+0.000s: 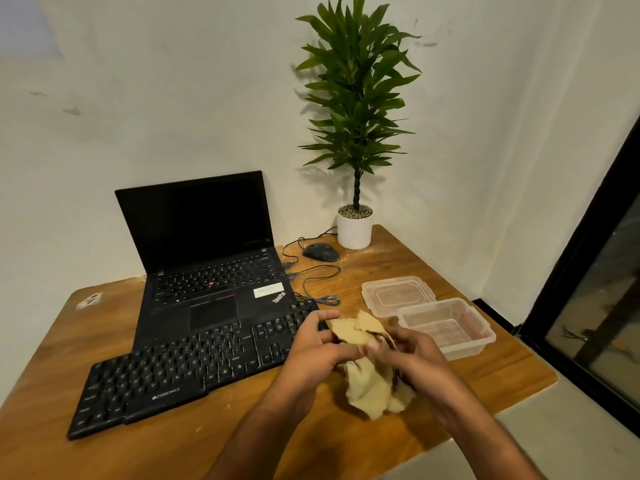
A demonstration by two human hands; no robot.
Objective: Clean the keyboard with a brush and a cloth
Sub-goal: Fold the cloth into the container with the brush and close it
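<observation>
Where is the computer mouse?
In the head view, the dark corded computer mouse sits at the back of the wooden table, between the open black laptop and the white plant pot.

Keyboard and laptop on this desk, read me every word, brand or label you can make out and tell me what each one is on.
"ZEBRONICS": front edge of the keyboard.
"ThinkPad": palm rest of the laptop, lower right corner.
White sticker on the palm rest: print too blurred to read.
Key legends on both: too small to read.
Sticker on the table's far left corner: unreadable.
</observation>
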